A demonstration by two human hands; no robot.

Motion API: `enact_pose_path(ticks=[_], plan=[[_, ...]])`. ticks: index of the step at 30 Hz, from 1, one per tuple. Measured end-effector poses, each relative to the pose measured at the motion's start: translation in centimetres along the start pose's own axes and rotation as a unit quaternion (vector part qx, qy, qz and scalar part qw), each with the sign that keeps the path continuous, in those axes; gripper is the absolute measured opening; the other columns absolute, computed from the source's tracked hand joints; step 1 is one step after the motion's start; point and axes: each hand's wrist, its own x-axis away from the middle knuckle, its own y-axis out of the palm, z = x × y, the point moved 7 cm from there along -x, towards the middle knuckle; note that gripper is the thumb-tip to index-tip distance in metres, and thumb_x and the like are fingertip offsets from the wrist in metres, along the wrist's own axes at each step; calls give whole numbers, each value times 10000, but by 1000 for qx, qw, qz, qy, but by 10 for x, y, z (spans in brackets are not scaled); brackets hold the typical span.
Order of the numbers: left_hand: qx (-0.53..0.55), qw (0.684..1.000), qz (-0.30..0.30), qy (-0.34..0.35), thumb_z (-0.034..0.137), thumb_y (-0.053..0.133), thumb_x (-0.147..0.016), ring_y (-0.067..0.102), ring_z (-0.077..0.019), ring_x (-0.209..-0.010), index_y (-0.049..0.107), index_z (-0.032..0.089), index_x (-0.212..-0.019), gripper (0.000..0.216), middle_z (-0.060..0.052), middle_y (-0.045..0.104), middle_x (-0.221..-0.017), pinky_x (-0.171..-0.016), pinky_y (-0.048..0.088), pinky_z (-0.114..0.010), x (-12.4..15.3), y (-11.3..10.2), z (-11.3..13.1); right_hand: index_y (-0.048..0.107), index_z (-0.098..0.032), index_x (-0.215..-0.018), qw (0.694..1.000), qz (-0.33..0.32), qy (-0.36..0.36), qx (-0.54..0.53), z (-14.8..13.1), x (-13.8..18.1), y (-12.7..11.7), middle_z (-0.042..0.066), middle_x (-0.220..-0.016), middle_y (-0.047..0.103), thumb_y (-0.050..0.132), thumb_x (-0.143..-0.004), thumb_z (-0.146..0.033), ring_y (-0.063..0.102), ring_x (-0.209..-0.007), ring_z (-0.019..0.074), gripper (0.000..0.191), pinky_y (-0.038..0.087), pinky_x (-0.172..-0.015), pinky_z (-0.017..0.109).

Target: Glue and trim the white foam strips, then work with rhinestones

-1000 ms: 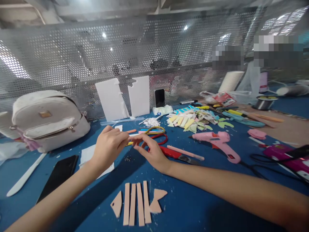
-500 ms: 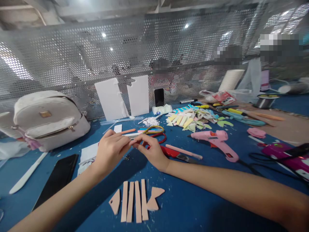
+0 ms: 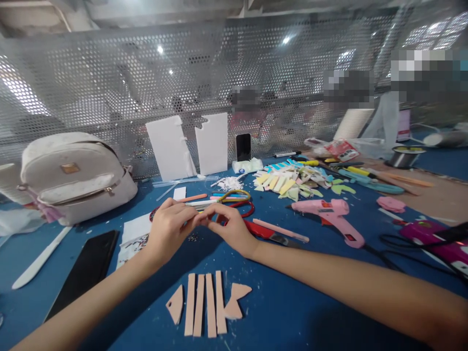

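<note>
My left hand (image 3: 168,226) and my right hand (image 3: 228,226) meet fingertip to fingertip above the blue table (image 3: 292,302). Both pinch something too small to make out at the point where they touch. Just behind them lie scissors (image 3: 236,200) with yellow and red handles. In front of my hands lie several peach foam strips (image 3: 204,304) side by side, with odd-shaped offcuts at either end. A red craft knife (image 3: 265,233) rests right of my right hand.
A white backpack (image 3: 73,175) stands at the left, with a black phone (image 3: 86,268) and a white stick (image 3: 38,258) near it. A pink glue gun (image 3: 331,214), a heap of coloured foam scraps (image 3: 288,183), white foam boards (image 3: 190,146) and a perforated metal screen (image 3: 109,87) are behind.
My hands have drawn closer together and their fingertips now touch. The view has shifted slightly; the things on the table have not moved.
</note>
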Motion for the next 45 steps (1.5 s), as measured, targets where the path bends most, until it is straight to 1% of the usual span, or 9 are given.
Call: enact_pose_path(ticks=[6, 10, 16, 19, 22, 27, 31, 38, 45], plan=[[8, 1000, -6, -12, 290, 425, -1034, 510, -121, -560, 569, 191, -702, 375, 29, 597, -597, -687, 355, -294, 3, 5, -8, 663, -184, -970, 999, -42, 29, -16, 4, 1, 7, 11, -870, 730, 771, -800, -238, 670, -795, 169, 209, 405, -607, 239], [15, 1000, -1, -14, 303, 429, -1034, 483, -115, -535, 566, 182, -691, 388, 32, 582, -584, -683, 347, -296, 3, 8, -10, 720, -188, -923, 999, -27, 35, 1, 9, 1, 5, 12, -863, 746, 718, -815, -150, 651, -772, 162, 114, 393, -617, 245], [25, 999, -4, -19, 302, 441, -1029, 510, -125, -555, 585, 176, -708, 374, 22, 593, -594, -683, 339, -301, 4, 10, -13, 742, -177, -928, 997, -65, 30, 4, 4, -1, 9, 21, -864, 740, 742, -831, -301, 630, -755, 164, 157, 396, -591, 240], [30, 999, -16, -14, 299, 434, -1030, 521, -130, -574, 583, 180, -697, 383, 19, 600, -605, -692, 335, -303, 2, 12, -10, 746, -169, -837, 996, -86, 24, -2, 0, 0, 13, 17, -828, 737, 767, -807, -315, 642, -773, 175, 151, 403, -608, 244], [34, 999, -22, -23, 292, 442, -1023, 496, -134, -570, 564, 184, -671, 388, 22, 584, -590, -695, 331, -307, 1, 13, -10, 743, -163, -776, 997, -74, 26, -6, 3, 0, 11, 17, -797, 740, 731, -838, -280, 640, -752, 172, 133, 395, -620, 251], [56, 994, -35, -89, 277, 456, -1018, 520, -142, -592, 598, 195, -733, 329, 33, 619, -619, -682, 342, -297, 14, 19, -19, 705, -167, -863, 998, -35, 39, -26, 12, 0, 6, 18, -818, 708, 676, -872, -251, 618, -686, 149, 90, 428, -605, 244], [83, 987, -53, -129, 274, 481, -1005, 612, -158, -709, 639, 206, -884, 210, 14, 706, -798, -729, 392, -299, 35, 25, -28, 637, -181, -885, 998, -14, 44, -50, 12, 0, 2, 11, -800, 660, 627, -912, -304, 610, -674, 139, 126, 479, -623, 242], [79, 981, -108, -142, 239, 585, -946, 639, -203, -881, 661, 240, -874, 104, 14, 716, -921, -820, 380, -351, 63, 34, -35, 651, -186, -851, 998, -1, 46, -44, 11, -1, 1, 11, -808, 634, 646, -897, -303, 593, -693, 136, 126, 467, -604, 227], [39, 983, -121, -133, 179, 609, -923, 618, -232, -937, 680, 256, -928, 105, 4, 703, -974, -843, 340, -381, 68, 36, -32, 669, -186, -852, 999, -13, 45, -18, 12, -2, 3, 10, -797, 652, 653, -898, -304, 605, -710, 149, 128, 441, -603, 237]])
